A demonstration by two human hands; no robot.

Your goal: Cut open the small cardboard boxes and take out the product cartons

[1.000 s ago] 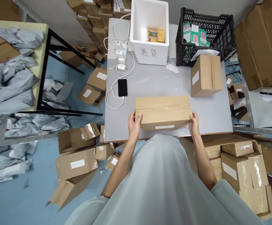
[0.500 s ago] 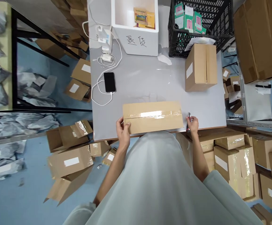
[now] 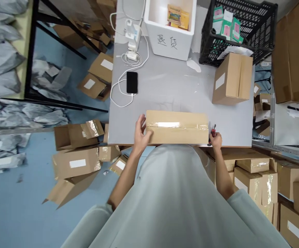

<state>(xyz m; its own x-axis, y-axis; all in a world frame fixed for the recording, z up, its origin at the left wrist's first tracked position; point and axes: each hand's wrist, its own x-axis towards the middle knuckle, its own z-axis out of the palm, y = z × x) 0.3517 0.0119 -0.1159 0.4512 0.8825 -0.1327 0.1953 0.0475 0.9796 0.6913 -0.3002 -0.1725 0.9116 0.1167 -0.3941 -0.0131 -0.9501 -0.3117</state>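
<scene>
Carton [image 3: 177, 135] is showing tan, glossy tape stripe along seam. Hand tool [image 3: 213, 132] is showing red and black. Tabletop [image 3: 170, 91] is reading grey, foam box [image 3: 181, 51] white with black characters, crate [image 3: 255, 15] black lattice, floor [image 3: 15, 210] blue.

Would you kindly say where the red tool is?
In the head view, the red tool is in the right hand, right of the taped box, near the table edge.

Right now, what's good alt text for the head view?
A person's left hand touches the end of a taped cardboard box on a gray table; the right hand holds a red-and-black tool. Beyond are a phone, a white bin and a black crate.
</scene>
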